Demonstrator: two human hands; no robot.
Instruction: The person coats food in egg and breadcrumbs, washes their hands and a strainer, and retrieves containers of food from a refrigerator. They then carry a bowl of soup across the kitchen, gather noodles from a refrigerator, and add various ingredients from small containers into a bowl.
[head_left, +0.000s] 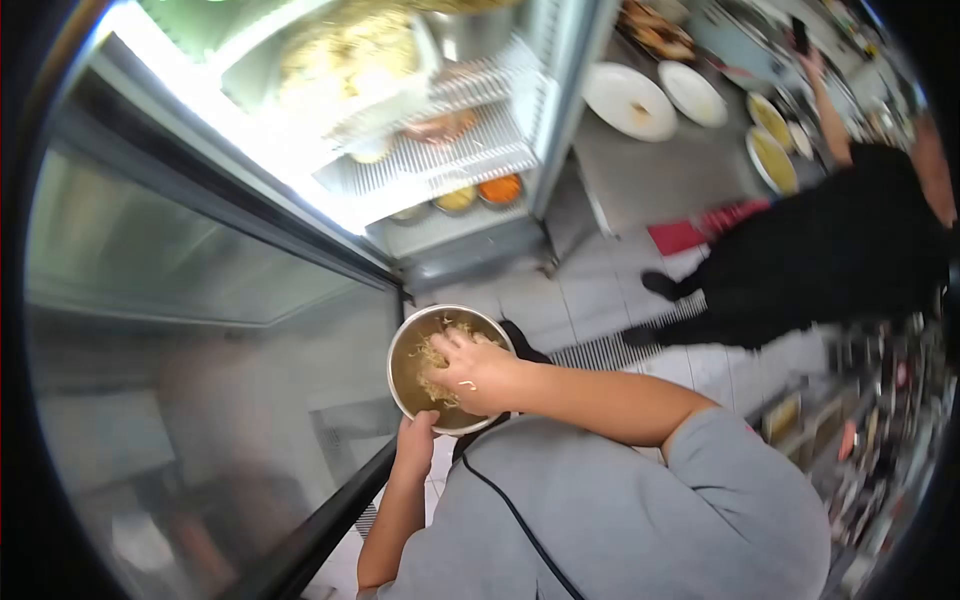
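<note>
A round metal bowl (pixel 402 385) is held low in front of my body, with pale yellowish shredded food (pixel 432 358) inside it. My left hand (pixel 418 442) grips the near left rim, thumb over the edge and fingers hidden beneath. Down inside the bowl, my right hand (pixel 470 372) has its fingers curled into the shreds, their tips partly covered. One thin shred clings to the back of that hand.
A lit fridge (pixel 480 150) stands ahead, holding food containers; its glass door (pixel 230 330) swings open at my left. On the right, a steel counter (pixel 650 180) carries white plates (pixel 630 100). A person in black (pixel 800 250) works beside it. Tiled floor and a drain grate (pixel 590 352) lie between us.
</note>
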